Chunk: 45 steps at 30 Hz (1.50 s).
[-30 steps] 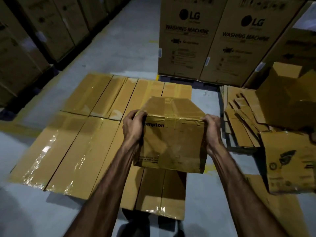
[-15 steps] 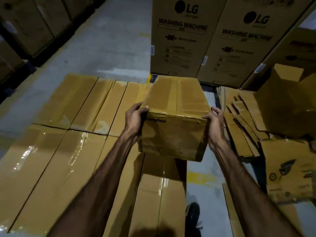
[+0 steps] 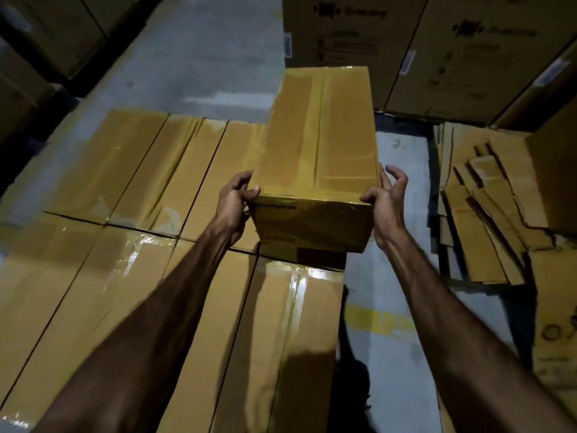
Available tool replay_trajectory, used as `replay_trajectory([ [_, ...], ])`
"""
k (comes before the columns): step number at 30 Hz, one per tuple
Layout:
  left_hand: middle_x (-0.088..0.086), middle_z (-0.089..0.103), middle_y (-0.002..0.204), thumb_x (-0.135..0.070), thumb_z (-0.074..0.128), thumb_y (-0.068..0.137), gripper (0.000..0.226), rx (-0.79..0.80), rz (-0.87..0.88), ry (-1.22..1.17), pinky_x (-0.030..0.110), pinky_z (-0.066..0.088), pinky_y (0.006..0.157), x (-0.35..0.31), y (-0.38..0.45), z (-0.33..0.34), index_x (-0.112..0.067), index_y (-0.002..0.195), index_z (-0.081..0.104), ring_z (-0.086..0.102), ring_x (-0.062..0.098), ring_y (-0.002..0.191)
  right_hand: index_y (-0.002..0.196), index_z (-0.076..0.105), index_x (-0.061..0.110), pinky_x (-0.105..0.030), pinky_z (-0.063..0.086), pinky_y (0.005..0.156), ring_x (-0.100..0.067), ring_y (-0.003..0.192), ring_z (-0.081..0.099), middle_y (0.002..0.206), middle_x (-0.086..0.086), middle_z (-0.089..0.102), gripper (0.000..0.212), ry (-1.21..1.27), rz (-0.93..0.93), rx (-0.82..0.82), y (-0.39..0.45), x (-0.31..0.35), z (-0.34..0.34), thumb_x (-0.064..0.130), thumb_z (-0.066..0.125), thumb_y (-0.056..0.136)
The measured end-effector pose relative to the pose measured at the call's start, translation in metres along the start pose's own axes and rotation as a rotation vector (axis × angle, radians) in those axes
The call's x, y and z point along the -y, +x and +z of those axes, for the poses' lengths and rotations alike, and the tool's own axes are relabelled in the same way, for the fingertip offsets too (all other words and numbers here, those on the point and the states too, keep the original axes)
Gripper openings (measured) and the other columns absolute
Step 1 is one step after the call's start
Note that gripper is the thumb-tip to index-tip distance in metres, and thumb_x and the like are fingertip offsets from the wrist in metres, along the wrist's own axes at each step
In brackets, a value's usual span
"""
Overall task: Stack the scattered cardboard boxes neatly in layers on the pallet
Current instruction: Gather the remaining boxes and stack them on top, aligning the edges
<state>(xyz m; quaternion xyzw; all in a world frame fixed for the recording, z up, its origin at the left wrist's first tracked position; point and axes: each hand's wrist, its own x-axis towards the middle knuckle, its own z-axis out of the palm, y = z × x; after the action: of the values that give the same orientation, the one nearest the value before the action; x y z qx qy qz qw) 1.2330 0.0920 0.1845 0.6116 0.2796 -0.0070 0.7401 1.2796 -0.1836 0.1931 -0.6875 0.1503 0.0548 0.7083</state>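
Left hand (image 3: 232,207) grips the near left corner of the box (image 3: 318,151), thumb on top. Right hand (image 3: 385,203) has loosened since half a second ago: thumb touches the near right corner, fingers spread clear. The box has come down onto the stacked layer (image 3: 125,214), at its far right.

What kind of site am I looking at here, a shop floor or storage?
Most likely a warehouse or storage area. Tall printed appliance cartons stand on a bare concrete floor, flattened cardboard is piled at right, and a layer of taped boxes lies below the box being held.
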Motion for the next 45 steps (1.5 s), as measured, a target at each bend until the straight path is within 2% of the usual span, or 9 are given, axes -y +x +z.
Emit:
replay_trajectory([
  [10,-0.001,0.041,0.165,0.015,0.047,0.100,0.054,0.028,-0.052,-0.056,0.038,0.038,0.096,0.054,0.039,-0.016,-0.023,0.137,0.059,0.054,0.018,0.130,0.131,0.031,0.022,-0.020,0.050,0.075,-0.005,0.118,0.055,0.158,0.001,0.047,0.069,0.009,0.043,-0.019,0.013,-0.068,0.011,-0.021,0.047,0.079],
  [14,-0.004,0.044,0.163,0.017,0.047,0.098,0.058,0.026,-0.070,-0.041,0.033,0.041,0.101,0.070,0.050,-0.021,-0.025,0.136,0.062,0.045,0.021,0.145,0.128,0.032,0.021,-0.018,0.047,0.062,-0.001,0.111,0.057,0.157,0.001,0.048,0.069,0.008,0.082,-0.024,0.008,-0.088,0.008,-0.025,0.045,0.079],
  [18,-0.013,0.055,0.150,0.016,0.049,0.098,0.062,0.004,-0.106,0.057,0.033,0.042,0.101,0.073,0.049,-0.030,-0.025,0.143,0.061,0.047,0.015,0.144,0.128,0.033,0.022,-0.024,0.048,0.065,0.001,0.118,0.058,0.159,0.002,0.048,0.071,0.011,0.102,0.012,0.005,-0.098,0.006,-0.027,0.046,0.079],
  [23,-0.003,0.059,0.150,0.017,0.058,0.094,0.066,0.020,-0.076,0.263,0.032,0.039,0.105,0.057,0.047,-0.035,-0.018,0.149,0.058,0.052,0.016,0.137,0.130,0.035,0.020,-0.031,0.051,0.076,0.003,0.119,0.059,0.156,0.003,0.050,0.068,-0.004,0.118,0.062,0.012,-0.096,-0.007,-0.026,0.047,0.082],
  [28,0.004,0.068,0.128,0.002,0.067,0.097,0.053,0.012,-0.012,0.450,0.019,0.050,0.083,0.047,0.036,-0.034,-0.010,0.148,0.058,0.060,0.014,0.107,0.134,0.056,0.016,-0.030,0.054,0.096,-0.013,0.128,0.061,0.141,-0.003,0.065,0.048,-0.167,0.112,0.099,0.016,-0.099,-0.025,-0.007,0.064,0.092],
  [32,0.012,0.070,0.131,-0.014,0.072,0.099,0.043,-0.063,0.002,0.523,0.042,0.050,0.108,0.057,0.027,-0.044,-0.004,0.139,0.065,0.063,0.020,0.115,0.140,0.066,0.020,-0.028,0.049,0.092,-0.005,0.113,0.065,0.129,0.006,0.071,0.038,-0.294,0.111,0.167,-0.005,-0.103,-0.036,0.013,0.065,0.102],
  [39,0.005,0.072,0.110,-0.013,0.064,0.104,0.035,-0.039,-0.010,0.555,0.039,0.049,0.080,0.057,0.012,-0.046,-0.008,0.138,0.067,0.062,0.023,0.098,0.147,0.060,0.026,-0.030,0.040,0.102,-0.006,0.124,0.056,0.131,0.016,0.064,0.047,-0.339,0.154,0.248,-0.027,-0.083,-0.040,0.003,0.053,0.106],
  [43,0.003,0.072,0.106,0.002,0.053,0.101,0.040,-0.002,-0.006,0.588,0.042,0.047,0.079,0.055,0.006,-0.045,-0.016,0.131,0.073,0.059,0.023,0.097,0.148,0.057,0.026,-0.023,0.041,0.099,-0.001,0.116,0.054,0.129,0.019,0.059,0.052,-0.348,0.141,0.265,-0.031,-0.073,-0.042,-0.002,0.048,0.105],
  [45,0.005,0.071,0.112,0.006,0.049,0.100,0.045,0.009,-0.012,0.595,0.044,0.050,0.083,0.056,0.004,-0.044,-0.017,0.131,0.072,0.061,0.025,0.101,0.149,0.056,0.025,-0.016,0.041,0.085,0.001,0.112,0.056,0.127,0.018,0.060,0.053,-0.345,0.142,0.257,-0.033,-0.075,-0.042,-0.004,0.047,0.105],
])
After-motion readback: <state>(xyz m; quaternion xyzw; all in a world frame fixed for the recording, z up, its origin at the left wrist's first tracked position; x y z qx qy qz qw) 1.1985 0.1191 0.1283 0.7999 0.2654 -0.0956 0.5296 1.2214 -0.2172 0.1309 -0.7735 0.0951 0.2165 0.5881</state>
